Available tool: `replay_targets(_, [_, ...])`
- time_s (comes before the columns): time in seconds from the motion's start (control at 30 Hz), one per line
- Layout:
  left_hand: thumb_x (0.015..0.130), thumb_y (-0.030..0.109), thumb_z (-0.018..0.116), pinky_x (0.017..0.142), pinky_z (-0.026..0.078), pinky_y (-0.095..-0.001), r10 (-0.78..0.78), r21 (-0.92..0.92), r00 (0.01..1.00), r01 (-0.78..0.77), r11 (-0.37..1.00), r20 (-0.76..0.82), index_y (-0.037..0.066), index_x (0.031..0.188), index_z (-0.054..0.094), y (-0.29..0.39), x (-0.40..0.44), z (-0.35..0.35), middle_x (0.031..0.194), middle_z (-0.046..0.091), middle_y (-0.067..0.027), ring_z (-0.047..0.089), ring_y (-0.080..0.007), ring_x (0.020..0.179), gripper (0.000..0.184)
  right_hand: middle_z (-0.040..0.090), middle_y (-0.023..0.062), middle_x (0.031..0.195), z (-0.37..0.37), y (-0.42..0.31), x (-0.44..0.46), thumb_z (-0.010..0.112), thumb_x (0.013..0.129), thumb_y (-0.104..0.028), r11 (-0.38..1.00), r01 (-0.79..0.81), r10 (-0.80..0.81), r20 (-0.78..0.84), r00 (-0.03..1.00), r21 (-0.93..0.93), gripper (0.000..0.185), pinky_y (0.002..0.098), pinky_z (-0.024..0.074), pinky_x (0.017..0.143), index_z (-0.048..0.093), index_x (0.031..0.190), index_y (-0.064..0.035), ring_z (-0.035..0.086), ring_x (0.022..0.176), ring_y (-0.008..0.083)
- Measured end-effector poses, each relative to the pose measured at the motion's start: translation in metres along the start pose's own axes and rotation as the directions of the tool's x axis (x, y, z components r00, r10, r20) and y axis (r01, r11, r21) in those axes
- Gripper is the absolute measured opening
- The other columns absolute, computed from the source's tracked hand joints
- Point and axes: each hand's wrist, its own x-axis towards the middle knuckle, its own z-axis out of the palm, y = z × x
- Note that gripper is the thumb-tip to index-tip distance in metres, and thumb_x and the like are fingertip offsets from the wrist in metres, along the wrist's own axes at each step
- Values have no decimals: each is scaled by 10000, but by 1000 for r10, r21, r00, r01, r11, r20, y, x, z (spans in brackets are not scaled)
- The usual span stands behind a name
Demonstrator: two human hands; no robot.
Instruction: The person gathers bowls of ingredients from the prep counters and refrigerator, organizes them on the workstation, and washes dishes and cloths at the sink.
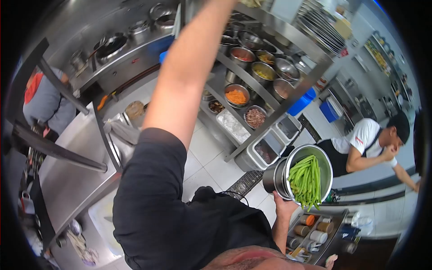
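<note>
My right hand (284, 204) supports a stack of round metal containers (271, 179) from below, its fingers against their side. The front metal bowl (326, 168) of the stack is tilted and holds long green beans (305, 180), some hanging over its lower rim. My left arm, in a black sleeve, stretches up past the top edge near the metal shelving; the left hand itself is cut off by that edge.
A metal rack (310, 74) holds bowls of cut food, including shredded orange food (236, 96). A co-worker in a white shirt (366, 137) leans at the right. Another person (47, 101) is at the left behind a steel counter (74, 166). Spice jars (318, 237) sit lower right.
</note>
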Motion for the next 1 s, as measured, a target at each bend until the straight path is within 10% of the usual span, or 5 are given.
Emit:
replay_targets(0.07, [936, 487, 657, 1093, 443, -472, 410, 68, 858, -410, 909, -310, 190, 1567, 383, -114, 46, 66, 1395, 590, -239, 607, -216, 1278, 749, 667, 104, 1199, 5, 6, 21, 922, 649, -70, 1000, 22, -22, -11, 1000, 16, 688, 365, 522, 959, 603, 1252, 16, 654, 1064, 223])
replay_targets(0.13, [955, 243, 677, 876, 570, -355, 324, -127, 876, -389, 912, -357, 33, 1174, 664, -120, -50, 80, 1139, 674, -104, 675, -198, 1034, 304, 641, 128, 1245, 6, 28, 41, 930, 626, -57, 997, 68, -68, 6, 998, 29, 764, 380, 512, 984, 563, 1291, 27, 641, 1099, 244])
replay_targets(0.27, [973, 245, 693, 896, 525, -292, -87, -648, 979, -53, 760, -182, 31, 1169, 680, -137, -212, 99, 1084, 708, -21, 634, -93, 1002, 290, 534, 189, 1401, 23, 43, 78, 927, 691, -133, 956, 285, -291, 105, 951, 66, 898, 413, 433, 1082, 433, 1416, 60, 566, 1233, 277])
replay_targets(0.53, [965, 240, 705, 957, 510, -319, -409, -449, 908, 329, 831, -91, 39, 1257, 627, -78, -449, 98, 1175, 683, -75, 650, -141, 1078, 363, 558, 197, 1381, 55, 62, 142, 884, 729, -20, 914, 248, -380, 465, 800, 321, 799, 409, 457, 1054, 460, 1398, 84, 593, 1187, 270])
replay_targets(1.0, [686, 401, 934, 1152, 376, -452, -417, 17, 797, 471, 882, -438, 50, 1597, 176, 160, -605, 134, 1593, 326, -192, 417, -332, 1421, 1235, 681, 97, 1159, 82, -3, 37, 916, 681, -105, 846, 117, -530, 844, 77, 521, 569, 346, 500, 942, 654, 1173, 12, 645, 1041, 214])
